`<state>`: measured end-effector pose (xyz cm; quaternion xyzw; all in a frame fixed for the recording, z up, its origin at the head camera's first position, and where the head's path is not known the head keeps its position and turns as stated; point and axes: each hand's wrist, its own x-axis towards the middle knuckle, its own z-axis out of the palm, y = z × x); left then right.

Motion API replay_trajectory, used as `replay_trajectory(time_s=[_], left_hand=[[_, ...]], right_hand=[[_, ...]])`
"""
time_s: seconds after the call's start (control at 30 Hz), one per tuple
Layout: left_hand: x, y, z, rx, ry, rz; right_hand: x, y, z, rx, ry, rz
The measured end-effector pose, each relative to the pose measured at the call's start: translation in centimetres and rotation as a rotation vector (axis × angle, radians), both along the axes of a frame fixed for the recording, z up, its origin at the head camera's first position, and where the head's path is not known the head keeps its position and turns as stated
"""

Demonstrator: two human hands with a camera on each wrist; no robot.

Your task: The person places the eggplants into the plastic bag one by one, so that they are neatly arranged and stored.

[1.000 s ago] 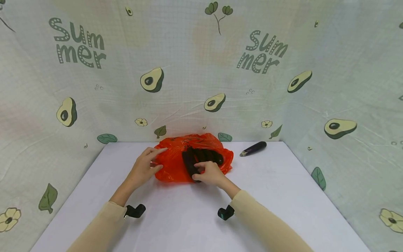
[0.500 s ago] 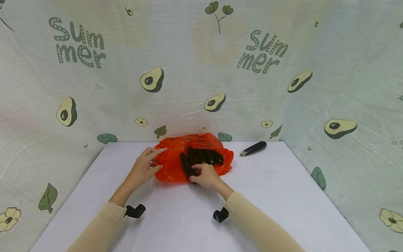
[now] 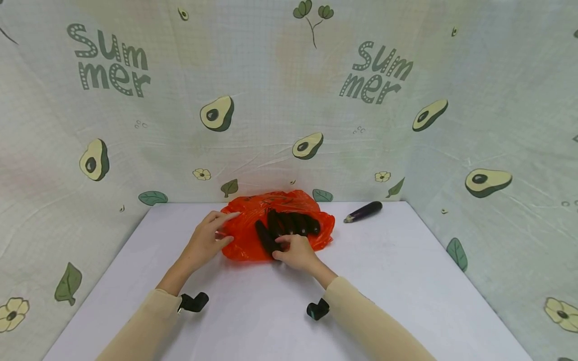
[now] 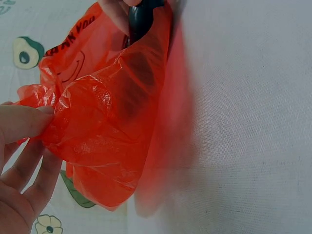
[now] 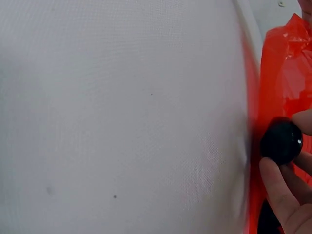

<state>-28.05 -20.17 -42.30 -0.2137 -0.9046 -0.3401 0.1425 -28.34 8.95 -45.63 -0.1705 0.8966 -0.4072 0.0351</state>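
Note:
A red plastic bag (image 3: 244,246) lies at the back of the table with its mouth facing me. Inside, several dark eggplants (image 3: 300,223) lie side by side. At the bag's left edge, my left hand (image 3: 205,240) pinches the plastic between thumb and fingers, as the left wrist view shows. My right hand (image 3: 298,253) reaches to the bag's mouth and grips the near end of the leftmost eggplant (image 3: 265,235), which slants across the plastic. The right wrist view shows fingertips and thumb around this eggplant's rounded dark end (image 5: 282,141). Its far end lies within the bag.
One more eggplant (image 3: 365,212) lies on the white table (image 3: 406,281), right of the bag near the back edge. Behind and at both sides stands a cloth (image 3: 266,115) printed with avocados. A small black camera (image 3: 194,302) sits at each wrist.
My right hand has moved slightly left with the eggplant, whose far end has come lower and further left, apart from the others. The left hand has stayed in place.

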Motion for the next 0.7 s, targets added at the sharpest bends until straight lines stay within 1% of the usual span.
replay_trajectory(time_s=[0.1, 0.23, 0.33, 0.47, 0.7], left_hand=[[0.0, 0.0, 0.0, -0.003, 0.005, 0.001], [0.0, 0.0, 0.0, -0.002, 0.000, 0.002], [0.1, 0.1, 0.1, 0.003, -0.008, 0.003], [0.2, 0.1, 0.1, 0.010, -0.017, 0.001], [0.2, 0.2, 0.3, 0.009, -0.017, -0.004]], right_hand=[[0.0, -0.1, -0.1, -0.008, 0.023, 0.002], [0.1, -0.6, -0.4, -0.021, 0.086, -0.014], [0.1, -1.1, -0.7, -0.011, 0.144, -0.045], [0.1, -1.9, -1.1, 0.011, 0.192, -0.093], [-0.1, -2.8, -1.2, 0.009, 0.235, -0.152]])
